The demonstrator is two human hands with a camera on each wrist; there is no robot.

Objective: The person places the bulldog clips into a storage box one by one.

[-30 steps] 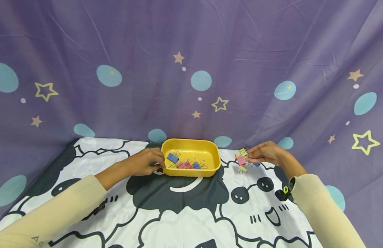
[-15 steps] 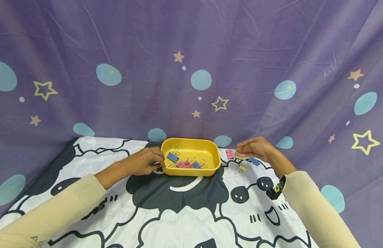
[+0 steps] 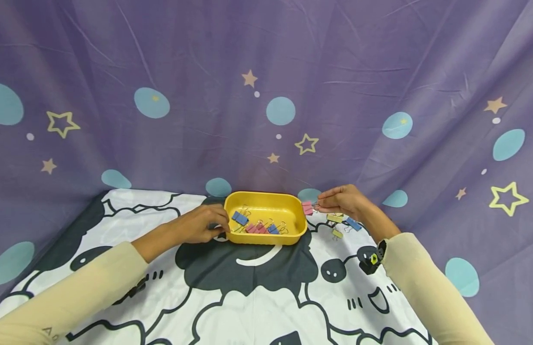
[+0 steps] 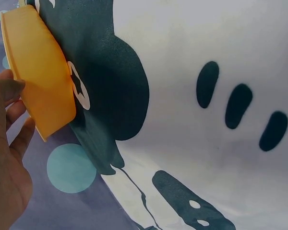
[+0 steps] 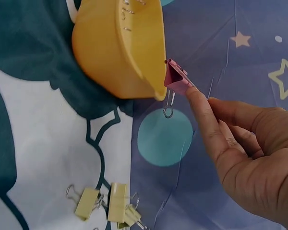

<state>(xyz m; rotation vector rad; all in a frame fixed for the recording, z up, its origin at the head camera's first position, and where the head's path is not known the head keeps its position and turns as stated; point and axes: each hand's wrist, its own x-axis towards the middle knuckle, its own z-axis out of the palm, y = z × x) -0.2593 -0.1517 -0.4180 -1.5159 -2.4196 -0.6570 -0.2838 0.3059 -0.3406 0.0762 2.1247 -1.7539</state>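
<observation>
My left hand (image 3: 206, 224) pinches the left rim of a yellow tray (image 3: 266, 238), its thumb against the wall in the left wrist view. Blue binder clips (image 3: 240, 218) and pink binder clips (image 3: 256, 228) lie inside along the near side. Just off the tray's right rim, my right hand (image 3: 345, 199) holds a pink binder clip (image 3: 307, 208) at its fingertips. The right wrist view shows this raised pink clip (image 5: 176, 79) with one wire handle hanging down. Below that hand, yellow binder clips (image 3: 334, 218) and a blue binder clip (image 3: 354, 224) rest on the cloth.
A white cloth (image 3: 257, 316) with black cartoon sheep prints covers the table. Right behind the tray hangs a purple curtain (image 3: 206, 134) with stars and blue ovals. The person's right wrist carries a dark band (image 3: 371, 258).
My right hand has lifted the pink clip from the pile and carried it left to the tray's right rim. The left hand stays on the tray.
</observation>
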